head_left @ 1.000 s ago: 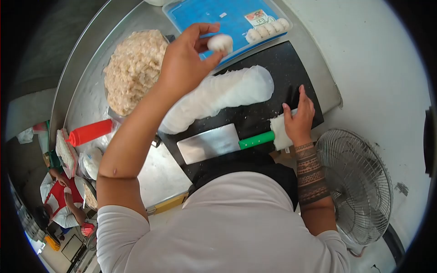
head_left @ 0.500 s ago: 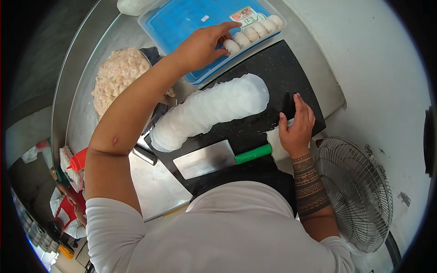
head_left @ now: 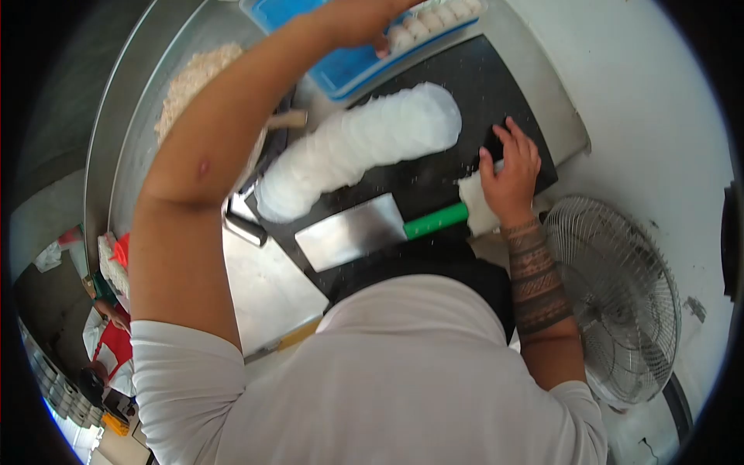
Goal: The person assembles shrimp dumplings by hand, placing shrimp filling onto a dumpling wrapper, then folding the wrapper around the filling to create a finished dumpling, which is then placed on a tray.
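Observation:
My left hand (head_left: pixel 363 22) reaches over a blue-lined plastic container (head_left: pixel 345 71), thumb beside a row of round whitish dumplings (head_left: pixel 435 20); its fingertips are partly out of view and nothing shows in its grasp. My right hand (head_left: pixel 513 177) lies spread at the right of the black board (head_left: pixel 496 89), by a whitish cloth (head_left: pixel 477 203). Overlapping translucent white wrappers (head_left: pixel 360 143) run diagonally across the board. Below them rests a cleaver (head_left: pixel 349 232), its green handle pointing towards the cloth. Pale, chunky filling (head_left: pixel 190 85) is partly hidden behind my left arm.
A wire fan (head_left: pixel 612 302) stands at the right, near my right forearm. A wooden handle (head_left: pixel 288 119) juts out by the filling. On the left are a metal sheet (head_left: pixel 271 302), a black-handled tool (head_left: pixel 246 229) and a red bottle (head_left: pixel 121 251). Another person (head_left: pixel 115 341) is farther left.
The view has shifted, so the board and container appear higher. My left hand has lifted off the nearest dumpling, its fingers less visible. My right hand stays near the cloth.

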The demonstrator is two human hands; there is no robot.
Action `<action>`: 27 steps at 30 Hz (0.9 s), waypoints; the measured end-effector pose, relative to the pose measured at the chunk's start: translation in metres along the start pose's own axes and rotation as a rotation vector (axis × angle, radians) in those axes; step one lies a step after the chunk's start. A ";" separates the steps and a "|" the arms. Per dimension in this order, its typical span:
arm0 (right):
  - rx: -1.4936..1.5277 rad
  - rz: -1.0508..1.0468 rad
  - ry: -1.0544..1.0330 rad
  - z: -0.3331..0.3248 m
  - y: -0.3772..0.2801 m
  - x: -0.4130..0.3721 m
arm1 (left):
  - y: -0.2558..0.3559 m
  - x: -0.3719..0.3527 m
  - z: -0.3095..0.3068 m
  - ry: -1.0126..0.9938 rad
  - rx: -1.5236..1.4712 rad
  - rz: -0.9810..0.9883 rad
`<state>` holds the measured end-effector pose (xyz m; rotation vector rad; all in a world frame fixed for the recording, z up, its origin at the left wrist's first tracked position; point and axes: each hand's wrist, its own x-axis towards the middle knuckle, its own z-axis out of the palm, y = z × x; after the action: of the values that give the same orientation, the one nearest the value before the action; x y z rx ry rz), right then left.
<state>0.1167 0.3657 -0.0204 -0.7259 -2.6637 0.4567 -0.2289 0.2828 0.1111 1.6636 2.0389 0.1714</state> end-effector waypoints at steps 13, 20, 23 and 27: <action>0.252 0.125 -0.275 0.029 -0.115 0.072 | 0.073 -0.215 0.085 0.754 -0.317 -0.095; 0.044 0.181 -0.497 0.057 -0.104 0.110 | 0.125 -0.286 0.185 0.689 -0.738 -0.309; 0.012 0.085 -0.519 0.054 -0.086 0.114 | 0.128 -0.306 0.210 0.633 -0.807 -0.333; 0.135 0.106 -0.037 0.029 -0.048 0.098 | 0.120 -0.321 0.227 0.574 -0.940 -0.420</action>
<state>0.0054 0.3728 -0.0045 -0.8272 -2.6061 0.6775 0.0209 -0.0396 0.0576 0.6189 2.0908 1.3353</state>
